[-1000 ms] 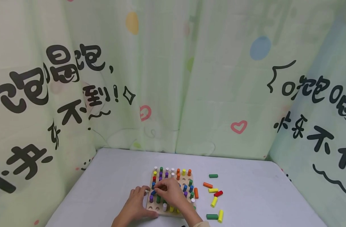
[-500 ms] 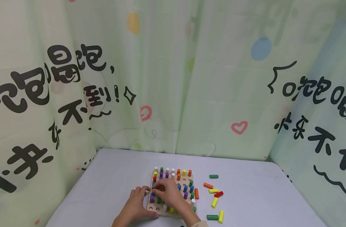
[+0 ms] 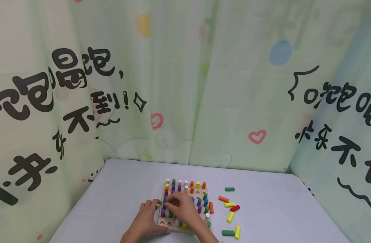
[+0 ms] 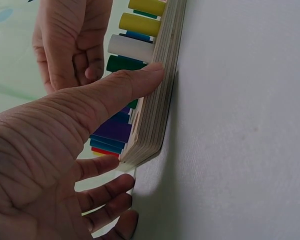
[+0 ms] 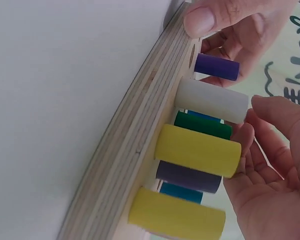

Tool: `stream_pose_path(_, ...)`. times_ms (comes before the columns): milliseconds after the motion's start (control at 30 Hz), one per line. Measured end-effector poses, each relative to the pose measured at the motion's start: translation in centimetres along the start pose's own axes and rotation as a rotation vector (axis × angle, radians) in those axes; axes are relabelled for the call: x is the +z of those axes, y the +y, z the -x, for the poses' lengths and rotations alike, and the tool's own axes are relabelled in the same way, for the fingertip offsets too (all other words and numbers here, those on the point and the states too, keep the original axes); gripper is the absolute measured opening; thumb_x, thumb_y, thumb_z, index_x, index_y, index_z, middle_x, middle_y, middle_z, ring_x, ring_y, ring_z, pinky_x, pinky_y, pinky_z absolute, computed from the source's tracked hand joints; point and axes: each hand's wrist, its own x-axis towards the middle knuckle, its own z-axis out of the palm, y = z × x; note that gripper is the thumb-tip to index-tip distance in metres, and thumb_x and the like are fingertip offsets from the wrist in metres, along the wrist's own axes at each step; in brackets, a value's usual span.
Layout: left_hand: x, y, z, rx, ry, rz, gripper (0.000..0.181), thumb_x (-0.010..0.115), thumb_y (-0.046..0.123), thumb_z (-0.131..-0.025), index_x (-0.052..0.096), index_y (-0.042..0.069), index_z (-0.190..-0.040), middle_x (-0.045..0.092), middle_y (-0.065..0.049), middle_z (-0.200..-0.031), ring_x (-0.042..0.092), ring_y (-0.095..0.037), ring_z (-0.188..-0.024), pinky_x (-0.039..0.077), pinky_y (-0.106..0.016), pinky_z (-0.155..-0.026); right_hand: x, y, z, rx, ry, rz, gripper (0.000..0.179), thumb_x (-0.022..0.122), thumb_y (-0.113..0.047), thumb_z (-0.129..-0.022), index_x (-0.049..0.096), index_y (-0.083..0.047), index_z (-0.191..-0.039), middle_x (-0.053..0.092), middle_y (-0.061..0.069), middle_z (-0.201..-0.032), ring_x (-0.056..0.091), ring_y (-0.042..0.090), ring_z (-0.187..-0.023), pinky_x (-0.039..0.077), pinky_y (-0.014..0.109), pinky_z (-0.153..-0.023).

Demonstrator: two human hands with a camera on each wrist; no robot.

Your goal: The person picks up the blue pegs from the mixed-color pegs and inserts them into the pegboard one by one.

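Note:
A wooden pegboard (image 3: 162, 219) with short coloured pegs lies on the table in the head view. My left hand (image 3: 147, 217) grips its near-left corner. The left thumb (image 4: 135, 82) presses along the layered front edge in the left wrist view, with the fingers round the side. Above the board's left part is my right hand (image 3: 183, 207), thumb and index finger at a blue peg (image 3: 164, 204) in the left column. The right wrist view shows that hand (image 5: 275, 175) behind a white peg (image 5: 212, 100), which hides its grip. A purple peg (image 3: 163, 213) stands nearer the front.
Loose pegs lie right of the board: a green one (image 3: 229, 189), an orange one (image 3: 223, 199), a red one (image 3: 235, 208) and several yellow ones. Another orange peg (image 3: 211, 207) lies against the board's right side. A printed curtain (image 3: 221, 101) surrounds the white table (image 3: 279, 209).
The blue peg at my right fingertips was tilted and now stands more upright in the left column. My right hand shifted slightly left, then back right. My left hand stays on the board.

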Motion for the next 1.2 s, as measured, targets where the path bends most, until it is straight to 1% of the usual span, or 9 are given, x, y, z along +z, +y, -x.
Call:
stream_pose_path(133, 0.0, 0.0, 0.0, -0.018, 0.001, -0.006, 0.086, 0.096, 0.052, -0.061, 0.054, 0.012, -0.125, 0.052, -0.007, -0.11, 0.045, -0.029, -0.103, 0.05, -0.051, -0.088, -0.3, 0.0, 0.8, 0.005, 0.03, -0.024, 0.012, 0.073, -0.018, -0.096, 0.074, -0.007, -0.102, 0.071, -0.003, -0.093, 0.063, 0.007, -0.08, 0.054, 0.019, -0.072)
stream_pose_path(200, 0.0, 0.0, 0.0, -0.033, -0.001, -0.01, 0.086, 0.096, 0.052, -0.061, 0.054, 0.012, -0.125, 0.052, -0.008, -0.111, 0.045, -0.03, -0.103, 0.05, -0.052, -0.088, -0.5, 0.0, 1.2, 0.02, 0.036, -0.032, 0.013, 0.073, -0.019, -0.096, 0.074, -0.008, -0.102, 0.071, -0.004, -0.092, 0.063, 0.006, -0.079, 0.053, 0.018, -0.072)
stream_pose_path(367, -0.1, 0.0, 0.0, -0.069, -0.003, -0.02, 0.088, 0.097, 0.051, -0.06, 0.055, 0.012, -0.127, 0.053, -0.011, -0.115, 0.045, -0.031, -0.105, 0.05, -0.055, -0.093, -1.0, 0.1, 2.3, 0.027, 0.051, -0.033, 0.013, 0.073, -0.021, -0.096, 0.074, -0.009, -0.101, 0.07, -0.005, -0.091, 0.061, 0.006, -0.077, 0.052, 0.017, -0.069)
stream_pose_path(500, -0.1, 0.2, -0.1, -0.072, 0.005, -0.023, 0.089, 0.097, 0.05, -0.06, 0.055, 0.011, -0.128, 0.054, -0.012, -0.118, 0.045, -0.032, -0.107, 0.049, -0.056, -0.096, -1.7, 0.1, 3.3, 0.04, 0.059, -0.029, 0.014, 0.073, -0.022, -0.096, 0.074, -0.009, -0.102, 0.07, -0.004, -0.09, 0.061, 0.007, -0.076, 0.051, 0.018, -0.068)
stream_pose_path(633, -0.1, 0.4, -0.1, -0.07, 0.013, -0.02, 0.089, 0.097, 0.049, -0.06, 0.055, 0.011, -0.129, 0.054, -0.012, -0.119, 0.045, -0.032, -0.108, 0.048, -0.057, -0.098, -2.3, 0.1, 4.3, 0.096, 0.056, -0.04, 0.015, 0.073, -0.023, -0.096, 0.074, -0.009, -0.103, 0.069, -0.005, -0.091, 0.061, 0.01, -0.077, 0.052, 0.019, -0.07)
stream_pose_path(700, -0.1, 0.5, 0.0, -0.069, 0.016, -0.017, 0.089, 0.098, 0.048, -0.06, 0.055, 0.011, -0.129, 0.054, -0.013, -0.12, 0.045, -0.032, -0.109, 0.047, -0.057, -0.099, -2.6, 0.3, 4.8, 0.107, 0.057, -0.045, 0.014, 0.073, -0.023, -0.096, 0.074, -0.01, -0.102, 0.069, -0.005, -0.092, 0.061, 0.01, -0.077, 0.053, 0.019, -0.07)
stream_pose_path(933, -0.5, 0.8, 0.4, -0.086, 0.023, -0.026, 0.091, 0.098, 0.043, -0.062, 0.055, 0.007, -0.133, 0.054, -0.016, -0.121, 0.045, -0.034, -0.11, 0.045, -0.059, -0.102, -3.3, 0.3, 6.2, 0.1, 0.069, -0.035, 0.015, 0.072, -0.022, -0.097, 0.074, -0.008, -0.103, 0.07, -0.004, -0.093, 0.06, 0.009, -0.076, 0.053, 0.019, -0.068)
stream_pose_path(1100, -0.5, 0.8, 1.2, -0.091, 0.031, -0.032, 0.1, 0.095, 0.049, -0.065, 0.05, 0.001, -0.14, 0.054, -0.02, -0.124, 0.047, -0.035, -0.112, 0.046, -0.059, -0.103, -4.1, 0.8, 6.9, 0.096, 0.056, -0.017, 0.016, 0.072, -0.024, -0.097, 0.074, -0.008, -0.102, 0.07, -0.005, -0.092, 0.059, 0.008, -0.075, 0.052, 0.019, -0.068)
stream_pose_path(1200, -0.4, 0.7, 1.9, -0.081, 0.025, -0.044, 0.099, 0.091, 0.053, -0.07, 0.049, 0.0, -0.142, 0.054, -0.022, -0.128, 0.05, -0.036, -0.115, 0.046, -0.061, -0.103, -4.6, 1.2, 7.6, 0.096, 0.05, 0.004, 0.016, 0.072, -0.024, -0.097, 0.074, -0.009, -0.103, 0.069, -0.005, -0.092, 0.058, 0.007, -0.076, 0.051, 0.018, -0.069)
